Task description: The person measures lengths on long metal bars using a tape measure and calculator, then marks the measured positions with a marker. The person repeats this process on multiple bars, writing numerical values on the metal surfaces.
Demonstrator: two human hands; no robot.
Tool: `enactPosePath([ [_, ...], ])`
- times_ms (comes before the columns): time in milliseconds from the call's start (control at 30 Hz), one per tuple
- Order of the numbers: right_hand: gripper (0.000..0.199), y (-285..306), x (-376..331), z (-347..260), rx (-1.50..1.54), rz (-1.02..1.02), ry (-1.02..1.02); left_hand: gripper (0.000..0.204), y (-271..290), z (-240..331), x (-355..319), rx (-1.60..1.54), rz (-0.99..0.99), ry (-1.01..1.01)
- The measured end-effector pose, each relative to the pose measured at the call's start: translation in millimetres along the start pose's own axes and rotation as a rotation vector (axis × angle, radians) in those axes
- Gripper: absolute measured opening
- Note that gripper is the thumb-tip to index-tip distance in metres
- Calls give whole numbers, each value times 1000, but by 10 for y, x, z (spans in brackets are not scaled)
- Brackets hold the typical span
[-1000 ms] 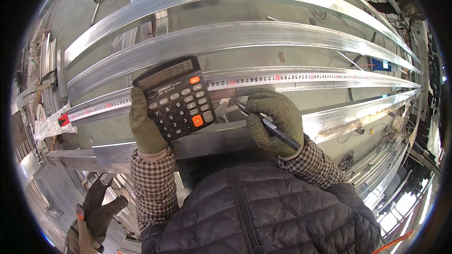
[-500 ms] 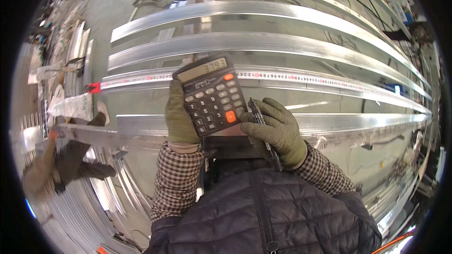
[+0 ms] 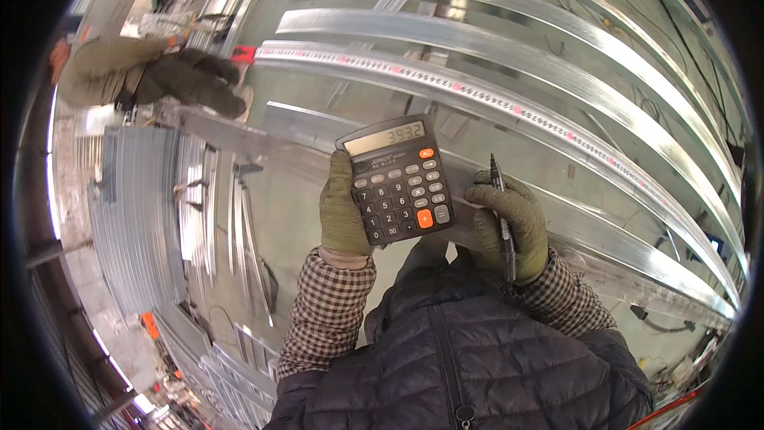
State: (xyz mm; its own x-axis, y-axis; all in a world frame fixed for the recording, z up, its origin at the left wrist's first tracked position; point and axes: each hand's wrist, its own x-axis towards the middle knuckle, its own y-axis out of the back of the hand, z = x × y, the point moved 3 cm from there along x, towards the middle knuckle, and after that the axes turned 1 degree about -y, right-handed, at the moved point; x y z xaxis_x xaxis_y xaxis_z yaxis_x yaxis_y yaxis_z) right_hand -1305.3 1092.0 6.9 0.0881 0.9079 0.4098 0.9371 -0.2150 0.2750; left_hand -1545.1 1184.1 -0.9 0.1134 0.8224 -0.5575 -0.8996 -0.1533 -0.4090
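Observation:
My left hand (image 3: 341,211), in an olive glove, grips the left side of a black desk calculator (image 3: 398,183) with a lit display and an orange key, held over a shiny metal profile (image 3: 573,223). My right hand (image 3: 513,219), gloved too, holds a dark pen (image 3: 501,211) pointing away from me and touches the calculator's right edge. A measuring tape (image 3: 493,103) with red marks lies stretched along the rail beyond.
Several long aluminium profiles (image 3: 509,40) run across the bench. Another person's gloved hand (image 3: 191,80) rests at the tape's red end (image 3: 245,53) on the upper left. Stacks of metal profiles (image 3: 143,207) lie on the left.
My view has swung to the right, so the rails now slant and the other person's hand appears upper left. Both my hands keep the calculator and pen, now lower in the picture.

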Motion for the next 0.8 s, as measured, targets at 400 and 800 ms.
enactPosePath([
  [400, 31, -471, -311, 429, -157, 188, -10, 55, 1493, 255, -625, -89, 189, -160],
  [800, 32, -358, -261, 806, -372, 374, -271, 62, 3089, 587, -939, -76, 171, -281],
])
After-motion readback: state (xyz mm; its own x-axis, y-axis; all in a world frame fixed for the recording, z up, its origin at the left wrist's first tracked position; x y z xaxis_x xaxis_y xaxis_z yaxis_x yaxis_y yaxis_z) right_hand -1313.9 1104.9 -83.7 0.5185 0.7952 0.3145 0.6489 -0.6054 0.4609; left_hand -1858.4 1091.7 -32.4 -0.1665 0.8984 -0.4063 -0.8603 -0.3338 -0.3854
